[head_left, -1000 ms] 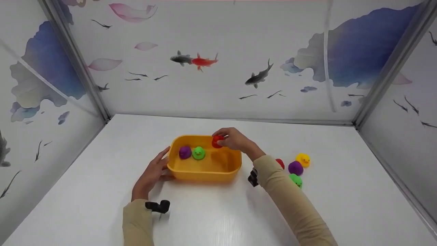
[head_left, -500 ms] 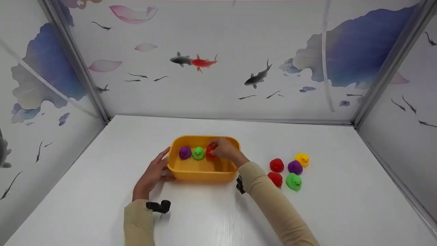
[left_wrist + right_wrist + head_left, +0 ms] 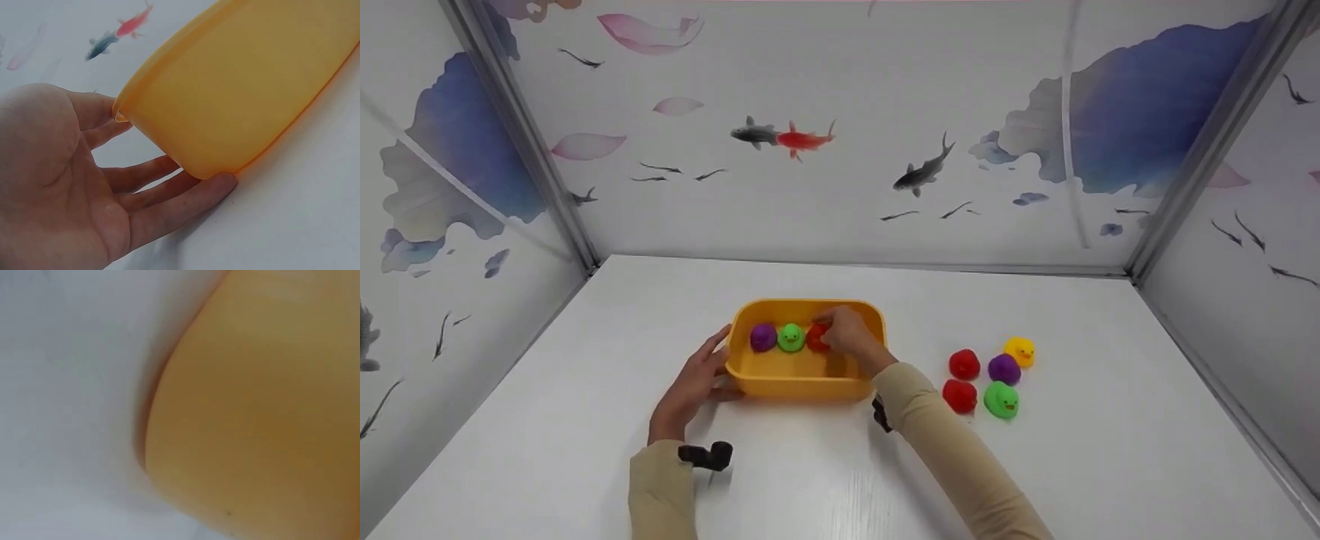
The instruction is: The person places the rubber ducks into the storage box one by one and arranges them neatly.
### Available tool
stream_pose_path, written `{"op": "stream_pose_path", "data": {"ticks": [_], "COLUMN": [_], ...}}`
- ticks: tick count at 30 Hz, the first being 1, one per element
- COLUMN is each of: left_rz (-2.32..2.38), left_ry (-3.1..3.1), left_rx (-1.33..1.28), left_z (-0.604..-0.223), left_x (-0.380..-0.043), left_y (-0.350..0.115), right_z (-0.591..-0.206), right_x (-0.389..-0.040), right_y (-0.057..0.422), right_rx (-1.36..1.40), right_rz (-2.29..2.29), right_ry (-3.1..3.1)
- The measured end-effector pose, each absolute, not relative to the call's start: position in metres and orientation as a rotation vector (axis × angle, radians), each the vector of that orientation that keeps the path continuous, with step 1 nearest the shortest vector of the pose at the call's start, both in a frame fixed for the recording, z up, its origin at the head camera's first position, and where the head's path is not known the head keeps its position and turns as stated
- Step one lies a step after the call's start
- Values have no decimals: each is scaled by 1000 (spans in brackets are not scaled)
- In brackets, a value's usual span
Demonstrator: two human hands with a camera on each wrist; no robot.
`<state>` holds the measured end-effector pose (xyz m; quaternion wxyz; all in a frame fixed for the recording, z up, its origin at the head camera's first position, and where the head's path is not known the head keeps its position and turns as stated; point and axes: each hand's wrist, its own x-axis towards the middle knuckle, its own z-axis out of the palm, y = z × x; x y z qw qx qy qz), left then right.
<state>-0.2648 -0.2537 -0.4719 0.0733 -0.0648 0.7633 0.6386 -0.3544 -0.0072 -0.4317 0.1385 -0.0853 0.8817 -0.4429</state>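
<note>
A yellow plastic basin [image 3: 802, 388] stands on the white table. Inside it, a purple rubber duck [image 3: 763, 337] and a green rubber duck [image 3: 791, 339] sit side by side. My right hand [image 3: 846, 331] reaches down into the basin and pinches a red rubber duck [image 3: 815, 338] just right of the green one. My left hand [image 3: 694, 386] rests against the basin's left end. In the left wrist view its extended fingers [image 3: 174, 211] touch the rim and the lower corner. The right wrist view holds only the basin's outer wall [image 3: 253, 410], so that hand is hidden there.
Right of the basin lies a loose group of rubber ducks: two red ones, the nearer red duck [image 3: 960, 397] and the farther red duck [image 3: 964, 364], a purple duck [image 3: 1004, 369], a yellow duck [image 3: 1020, 352] and a green duck [image 3: 1002, 400]. Printed wall panels [image 3: 810, 202] enclose the table.
My right hand has brought the red duck from above the basin's back rim down and left, in beside the green duck. My left hand has stayed at the basin's end.
</note>
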Motion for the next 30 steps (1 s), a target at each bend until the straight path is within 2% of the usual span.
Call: {"op": "stream_pose_path", "data": {"ticks": [9, 16, 30], "left_rz": [1910, 1899, 1897], "left_ry": [2275, 2300, 2285], "left_rx": [-197, -236, -197], "left_z": [-471, -470, -469], "left_x": [-264, -265, -264], "left_y": [-252, -255, -252], "right_z": [-412, -393, -365], "right_x": [-351, -341, -303], "right_y": [17, 46, 141], "right_rx": [-458, -575, -618], "right_rz": [-1196, -1301, -1417], "right_ry": [2573, 2445, 2618]}}
